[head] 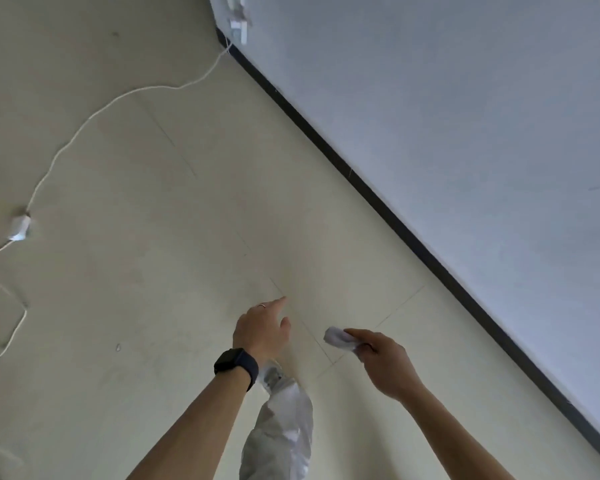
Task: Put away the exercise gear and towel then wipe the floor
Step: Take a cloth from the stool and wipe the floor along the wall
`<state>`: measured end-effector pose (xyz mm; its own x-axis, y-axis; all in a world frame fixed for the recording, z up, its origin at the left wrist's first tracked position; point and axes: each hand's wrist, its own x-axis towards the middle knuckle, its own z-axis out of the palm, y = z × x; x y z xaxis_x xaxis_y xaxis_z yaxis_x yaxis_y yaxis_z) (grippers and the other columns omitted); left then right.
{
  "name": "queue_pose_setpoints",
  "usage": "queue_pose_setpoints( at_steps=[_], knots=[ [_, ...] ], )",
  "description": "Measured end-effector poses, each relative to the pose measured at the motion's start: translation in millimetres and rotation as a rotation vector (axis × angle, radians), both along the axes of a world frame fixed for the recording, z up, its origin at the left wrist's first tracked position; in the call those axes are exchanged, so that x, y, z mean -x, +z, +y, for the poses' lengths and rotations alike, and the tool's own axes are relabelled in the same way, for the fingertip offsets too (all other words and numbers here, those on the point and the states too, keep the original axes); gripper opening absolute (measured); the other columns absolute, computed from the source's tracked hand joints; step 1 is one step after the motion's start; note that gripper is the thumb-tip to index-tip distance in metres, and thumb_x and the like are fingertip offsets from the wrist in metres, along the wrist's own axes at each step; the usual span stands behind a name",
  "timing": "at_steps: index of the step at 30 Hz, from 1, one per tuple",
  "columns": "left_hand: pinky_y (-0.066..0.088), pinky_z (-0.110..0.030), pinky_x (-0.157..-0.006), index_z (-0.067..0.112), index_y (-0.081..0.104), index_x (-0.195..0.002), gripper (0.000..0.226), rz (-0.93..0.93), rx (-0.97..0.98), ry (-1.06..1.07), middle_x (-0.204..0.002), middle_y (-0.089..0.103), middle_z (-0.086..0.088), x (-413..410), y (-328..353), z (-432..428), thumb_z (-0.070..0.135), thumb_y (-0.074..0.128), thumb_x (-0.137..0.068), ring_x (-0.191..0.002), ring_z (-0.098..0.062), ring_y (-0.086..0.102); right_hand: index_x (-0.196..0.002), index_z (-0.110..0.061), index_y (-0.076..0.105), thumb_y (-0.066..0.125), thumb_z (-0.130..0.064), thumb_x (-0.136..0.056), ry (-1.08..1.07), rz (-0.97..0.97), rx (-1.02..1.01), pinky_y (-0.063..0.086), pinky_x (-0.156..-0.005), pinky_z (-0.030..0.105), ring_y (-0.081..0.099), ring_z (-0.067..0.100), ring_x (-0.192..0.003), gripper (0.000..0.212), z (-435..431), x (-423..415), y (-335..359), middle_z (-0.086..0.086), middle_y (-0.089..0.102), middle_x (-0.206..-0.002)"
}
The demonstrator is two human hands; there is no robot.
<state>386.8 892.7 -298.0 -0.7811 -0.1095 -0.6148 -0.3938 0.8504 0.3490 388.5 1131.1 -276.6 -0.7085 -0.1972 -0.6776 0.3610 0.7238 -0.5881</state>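
I pinched a small crumpled white wipe (338, 338) in my right hand (385, 362), fingers and thumb curled round its near end, so only the far end showed; whether it was paper or cloth I could not tell. It hung low over the pale tiled floor (153, 202), and I could not tell if it touched. My left hand (262, 329) reached out just beside it, relaxed and holding nothing, one finger straight; the other fingertips were hidden behind the hand itself. A ring (262, 305) sat on one finger and a dark watch (236, 365) on the wrist. Below, my leg (281, 434) in light trousers was cut off by the frame, the foot partly behind my wrist. A white cable (84, 126) trailed over the floor to a blurred white adapter (20, 227). A black skirting (361, 188) ran under the grey wall (465, 116).
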Motion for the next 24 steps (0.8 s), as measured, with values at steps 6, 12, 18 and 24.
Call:
queue_pose_setpoints(
  at_steps=[6,12,18,24],
  knots=[
    [0.040,-0.036,-0.107,0.027,0.039,-0.149,0.051,0.157,0.006,0.131,-0.146,0.050,0.001,33,136,-126,0.032,0.044,-0.099,-0.134,-0.021,0.044,-0.113,-0.043,0.069,0.049,-0.013,-0.094,-0.096,0.039,0.150,0.045,-0.065,0.025,0.055,0.006,-0.068,0.041,-115,64,135,-0.011,0.067,-0.080],
    [0.035,-0.036,-0.111,0.033,0.042,-0.146,0.048,0.223,0.047,0.127,-0.148,0.047,0.003,67,186,-218,0.034,0.044,-0.098,-0.137,-0.016,0.039,-0.107,-0.036,0.074,0.049,-0.003,-0.089,-0.213,-0.012,0.302,0.043,-0.061,0.028,0.049,0.013,-0.064,0.045,-194,115,183,0.000,0.062,-0.070],
    [0.025,-0.041,-0.117,0.038,0.037,-0.148,0.050,0.170,0.136,0.021,-0.154,0.039,0.000,113,182,-287,0.038,0.041,-0.099,-0.145,-0.016,0.027,-0.107,-0.030,0.075,0.051,-0.002,-0.093,-0.405,-0.131,0.425,0.046,-0.065,0.030,0.053,0.019,-0.069,0.039,-244,149,178,0.011,0.063,-0.079],
    [0.024,-0.040,-0.116,0.038,0.034,-0.149,0.052,0.167,0.218,-0.097,-0.155,0.038,0.001,225,164,-374,0.039,0.041,-0.098,-0.146,-0.016,0.025,-0.110,-0.028,0.073,0.052,-0.004,-0.096,-0.634,-0.153,0.458,0.048,-0.067,0.034,0.056,0.024,-0.075,0.035,-306,218,138,0.013,0.064,-0.079]
  ],
)
